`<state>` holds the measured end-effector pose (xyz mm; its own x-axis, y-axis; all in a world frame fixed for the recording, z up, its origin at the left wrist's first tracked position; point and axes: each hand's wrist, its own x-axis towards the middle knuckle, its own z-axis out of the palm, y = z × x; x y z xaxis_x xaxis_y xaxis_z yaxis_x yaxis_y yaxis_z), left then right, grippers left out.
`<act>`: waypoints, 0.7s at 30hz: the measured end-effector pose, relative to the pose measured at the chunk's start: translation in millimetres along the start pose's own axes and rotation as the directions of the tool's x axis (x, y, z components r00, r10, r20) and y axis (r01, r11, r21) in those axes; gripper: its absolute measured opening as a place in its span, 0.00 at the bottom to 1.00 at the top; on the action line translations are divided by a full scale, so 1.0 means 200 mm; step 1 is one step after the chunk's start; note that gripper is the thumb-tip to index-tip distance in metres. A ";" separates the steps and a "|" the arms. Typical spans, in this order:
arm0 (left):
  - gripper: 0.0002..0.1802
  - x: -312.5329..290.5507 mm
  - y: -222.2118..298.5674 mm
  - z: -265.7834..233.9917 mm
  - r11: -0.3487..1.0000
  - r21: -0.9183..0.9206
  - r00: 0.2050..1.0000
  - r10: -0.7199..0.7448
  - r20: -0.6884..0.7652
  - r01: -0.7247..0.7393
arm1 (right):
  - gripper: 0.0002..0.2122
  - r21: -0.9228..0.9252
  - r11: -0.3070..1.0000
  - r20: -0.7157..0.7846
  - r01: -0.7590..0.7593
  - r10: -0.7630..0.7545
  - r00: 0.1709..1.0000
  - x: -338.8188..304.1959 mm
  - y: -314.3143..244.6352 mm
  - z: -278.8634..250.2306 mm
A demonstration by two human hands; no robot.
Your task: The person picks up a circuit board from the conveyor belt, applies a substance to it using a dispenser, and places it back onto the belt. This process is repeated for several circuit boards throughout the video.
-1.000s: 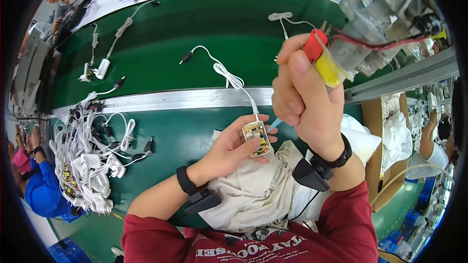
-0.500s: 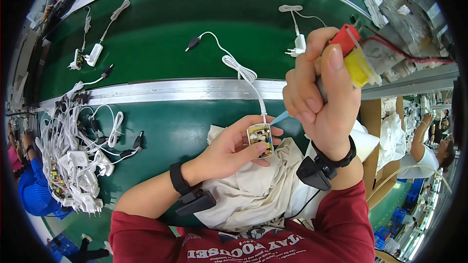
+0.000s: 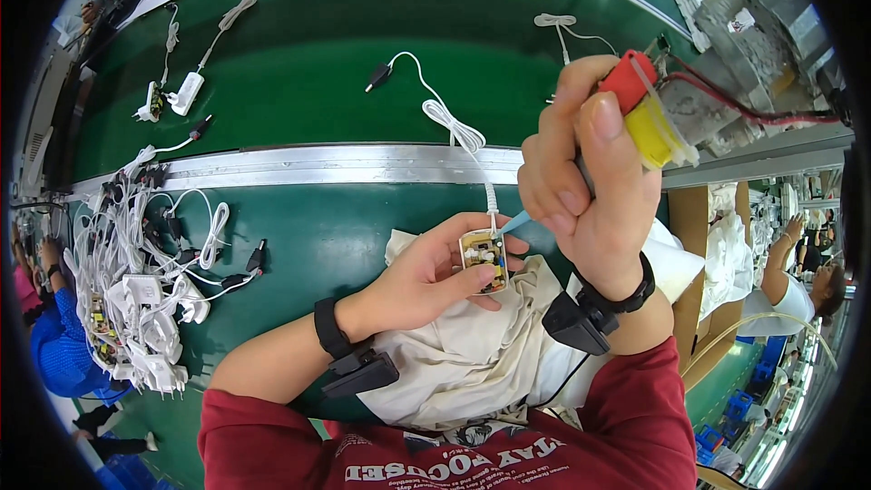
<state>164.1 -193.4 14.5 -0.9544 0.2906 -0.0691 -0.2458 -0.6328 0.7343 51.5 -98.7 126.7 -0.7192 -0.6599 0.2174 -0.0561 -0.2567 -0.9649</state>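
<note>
My left hand [image 3: 445, 268] holds an opened white power adapter [image 3: 486, 279] from the side, its bare circuit board facing up and my thumb on the board's lower part. From its far end runs a white cable [image 3: 491, 195]. My right hand [image 3: 594, 172] is wrapped round a tool whose body is mostly hidden. The tool's tapered blue tip [image 3: 515, 222] points down at the board's far right corner, by the cable; I cannot tell whether it touches. At my right thumb are a red block [image 3: 628, 82] and a yellow block [image 3: 655, 132].
A tangled pile of white adapters [image 3: 150, 308] and cables lies at the left. Beyond a metal rail [image 3: 299, 166] runs a green belt [image 3: 299, 63] carrying more adapters. Beige cloth [image 3: 463, 354] covers my lap. A cardboard box [image 3: 688, 218] stands at the right; other people are at both sides.
My right hand has shifted slightly left, bringing the blue tip closer to the board's corner. Adapters and cables on the belt have moved right. My left hand has stayed almost still.
</note>
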 end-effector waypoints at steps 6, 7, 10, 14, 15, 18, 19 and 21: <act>0.25 0.00 0.01 0.00 1.000 0.006 0.999 -0.017 -0.038 0.017 | 0.10 0.119 0.993 -0.028 -0.003 0.006 1.000 0.00 -0.03 0.00; 0.25 0.00 0.02 0.00 1.000 0.005 0.998 -0.022 -0.051 0.022 | 0.10 0.120 0.993 -0.025 -0.004 0.007 1.000 -0.01 -0.04 0.01; 0.23 0.01 0.02 -0.01 0.996 -0.087 0.994 -0.027 -0.107 0.018 | 0.10 0.201 0.979 -0.015 -0.027 0.031 0.999 -0.03 -0.05 0.02; 0.22 0.00 0.03 -0.04 0.983 -0.180 0.990 0.005 -0.142 -0.031 | 0.15 0.046 0.997 0.031 -0.057 0.056 0.998 -0.05 -0.05 0.05; 0.21 0.00 0.04 -0.04 0.978 -0.204 0.989 0.023 -0.145 -0.052 | 0.15 0.045 0.997 0.033 -0.057 0.055 0.998 -0.05 -0.05 0.05; 0.21 0.00 0.04 -0.04 0.975 -0.211 0.989 0.035 -0.147 -0.065 | 0.15 0.050 0.995 0.035 -0.085 0.083 0.996 -0.06 -0.05 0.06; 0.21 0.00 0.04 -0.04 0.974 -0.214 0.988 0.039 -0.148 -0.071 | 0.15 0.049 0.995 0.037 -0.086 0.084 0.996 -0.06 -0.05 0.06; 0.21 0.00 0.04 -0.04 0.972 -0.223 0.989 0.042 -0.145 -0.074 | 0.15 0.030 0.997 0.054 -0.067 0.065 0.996 -0.06 -0.04 0.06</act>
<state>160.8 -204.7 14.1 -0.9783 0.1568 -0.1354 -0.2063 -0.7964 0.5685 68.5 -96.6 132.8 -0.6828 -0.7125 0.1615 0.0130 -0.2328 -0.9724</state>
